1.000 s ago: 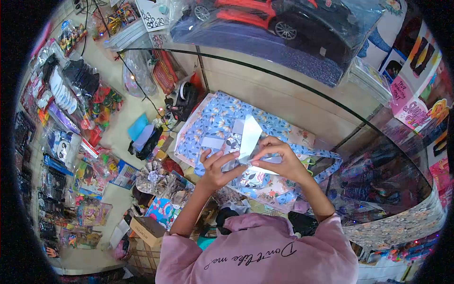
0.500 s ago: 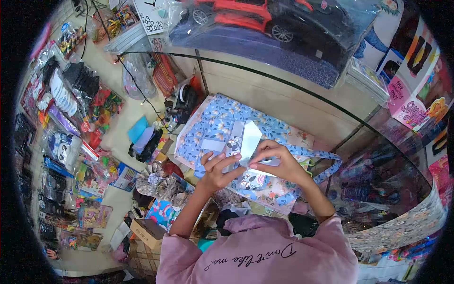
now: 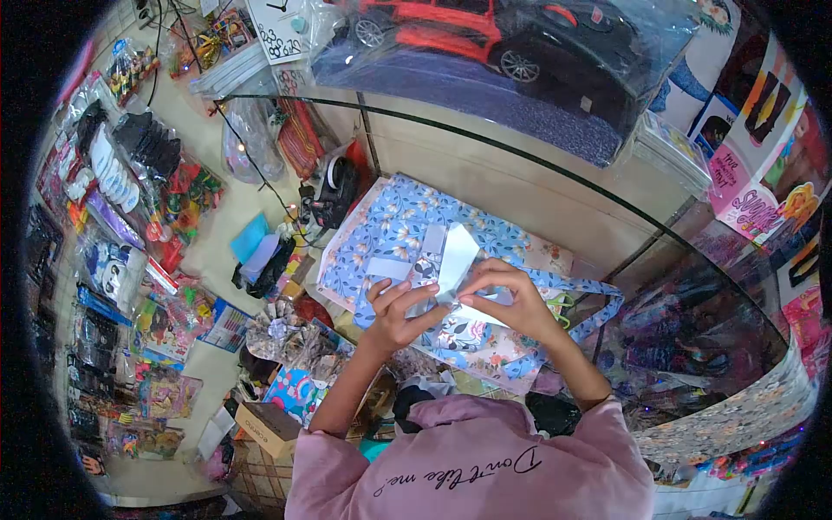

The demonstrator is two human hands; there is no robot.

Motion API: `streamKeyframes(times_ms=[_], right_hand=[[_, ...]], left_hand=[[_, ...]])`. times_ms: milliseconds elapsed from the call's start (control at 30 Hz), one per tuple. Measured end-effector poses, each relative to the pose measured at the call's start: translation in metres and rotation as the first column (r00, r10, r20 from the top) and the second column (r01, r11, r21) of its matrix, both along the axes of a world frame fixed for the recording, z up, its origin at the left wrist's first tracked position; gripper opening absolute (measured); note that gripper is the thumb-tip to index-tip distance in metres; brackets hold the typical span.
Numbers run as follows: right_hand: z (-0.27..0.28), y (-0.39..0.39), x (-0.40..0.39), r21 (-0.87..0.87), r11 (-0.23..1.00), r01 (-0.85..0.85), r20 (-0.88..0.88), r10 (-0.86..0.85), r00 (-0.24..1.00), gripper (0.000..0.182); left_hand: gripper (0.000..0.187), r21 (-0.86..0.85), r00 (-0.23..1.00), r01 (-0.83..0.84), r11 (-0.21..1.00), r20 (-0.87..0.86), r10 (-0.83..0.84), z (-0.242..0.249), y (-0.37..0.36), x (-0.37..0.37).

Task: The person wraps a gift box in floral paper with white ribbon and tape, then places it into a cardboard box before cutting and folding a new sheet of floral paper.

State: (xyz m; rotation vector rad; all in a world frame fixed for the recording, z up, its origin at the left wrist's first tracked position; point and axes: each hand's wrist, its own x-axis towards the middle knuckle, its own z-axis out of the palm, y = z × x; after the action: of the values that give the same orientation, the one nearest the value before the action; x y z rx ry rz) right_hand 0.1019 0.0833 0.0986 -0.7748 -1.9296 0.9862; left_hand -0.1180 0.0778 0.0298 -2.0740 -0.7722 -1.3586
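little has moved since a second ago: both hands sit a touch higher in the frame, and the white paper flap [image 3: 457, 251] stands at much the same tilt.
- left hand [image 3: 397, 309]: centre of frame, fingers part spread, fingertips pressed against the folded white paper from the left.
- right hand [image 3: 511, 299]: just right of centre, thumb and forefinger pinching the paper's fold where the flap rises.
- blue floral wrapping sheet [image 3: 390, 230]: flat beneath both hands on the glass counter [image 3: 555, 208]; white strips lie on it.
- progress, as judged: paper partly folded, one flap upright, fold under the fingers not yet flattened.
- boxed toy car [image 3: 485, 35]: top of frame.
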Motion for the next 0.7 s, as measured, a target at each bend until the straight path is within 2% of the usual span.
streamKeyframes(times_ms=[67,167,267,367,467,567,700], right_hand=[[0.000,-0.001,0.000,-0.010,1.000,0.007,-0.007,-0.007,1.000,0.012],[-0.004,-0.001,0.001,-0.123,0.992,0.026,-0.055,-0.033,0.998,0.011],[-0.010,0.003,0.002,-0.194,0.971,0.138,-0.197,-0.176,0.965,0.007],[0.002,0.000,0.006,-0.011,0.989,0.151,-0.071,-0.151,0.986,0.008],[0.001,-0.003,0.002,0.203,0.970,0.136,-0.029,-0.132,0.991,0.011],[0.004,-0.008,0.000,0.270,0.952,0.141,0.081,-0.169,0.982,0.014],[0.003,-0.009,0.001,0.231,0.964,0.133,0.098,-0.159,0.982,0.014]], left_hand=[[0.023,0.005,1.000,0.007,1.000,0.018,-0.008,0.001,0.000,0.001],[0.026,0.021,0.999,0.026,0.999,0.039,-0.027,0.000,0.001,0.004],[0.026,0.022,1.000,0.019,1.000,0.007,-0.019,-0.001,0.000,0.004],[0.026,0.030,1.000,0.014,0.999,-0.014,-0.014,0.001,-0.001,0.004],[0.027,0.030,1.000,0.018,0.999,-0.011,-0.018,0.003,-0.002,0.005],[0.028,0.041,1.000,0.020,0.999,-0.005,-0.020,0.005,0.000,0.006],[0.028,0.054,1.000,0.014,0.998,-0.022,-0.013,0.005,0.001,0.005]])
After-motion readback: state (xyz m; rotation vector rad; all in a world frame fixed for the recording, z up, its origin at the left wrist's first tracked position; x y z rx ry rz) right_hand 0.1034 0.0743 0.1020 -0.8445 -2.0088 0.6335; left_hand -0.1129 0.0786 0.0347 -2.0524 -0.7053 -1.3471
